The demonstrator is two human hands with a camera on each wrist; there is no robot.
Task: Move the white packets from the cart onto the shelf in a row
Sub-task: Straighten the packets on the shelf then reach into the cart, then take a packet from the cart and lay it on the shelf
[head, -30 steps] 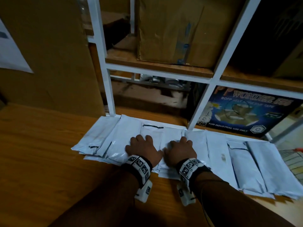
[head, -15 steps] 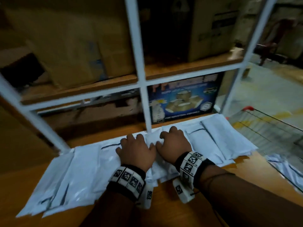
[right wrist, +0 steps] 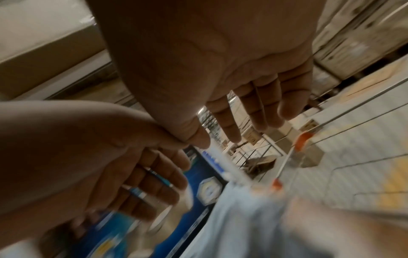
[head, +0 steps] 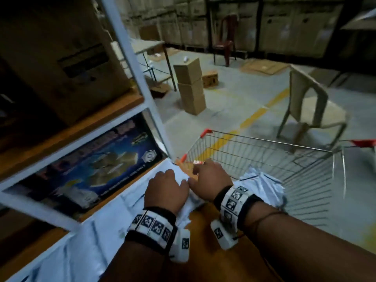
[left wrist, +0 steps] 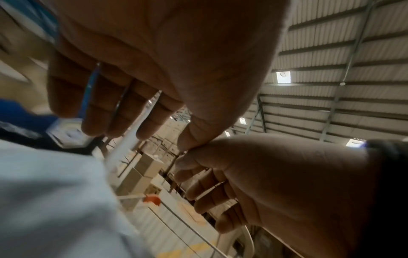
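Note:
A row of white packets point(head: 97, 231) lies overlapped along the front of the wooden shelf point(head: 205, 251). My left hand point(head: 165, 188) hovers palm down over the row's right end, fingers relaxed and empty. My right hand point(head: 210, 178) is beside it, thumb to thumb, over the shelf corner by the cart, also empty. More white packets point(head: 262, 186) lie crumpled in the wire cart point(head: 264, 157). The left wrist view shows my left hand point(left wrist: 143, 113) above a packet point(left wrist: 44, 192) with a gap between them. In the right wrist view my right hand point(right wrist: 232, 113) has straight fingers.
A blue printed box point(head: 91, 165) stands at the back of the shelf behind the row, and white frame posts point(head: 138, 78) rise around it. Cardboard boxes point(head: 191, 86) and a beige chair point(head: 309, 110) stand on the floor beyond the cart.
Both hands left the middle of the row, where they pressed on packets, and moved right to its end by the cart, lifted off. The head view swung right.

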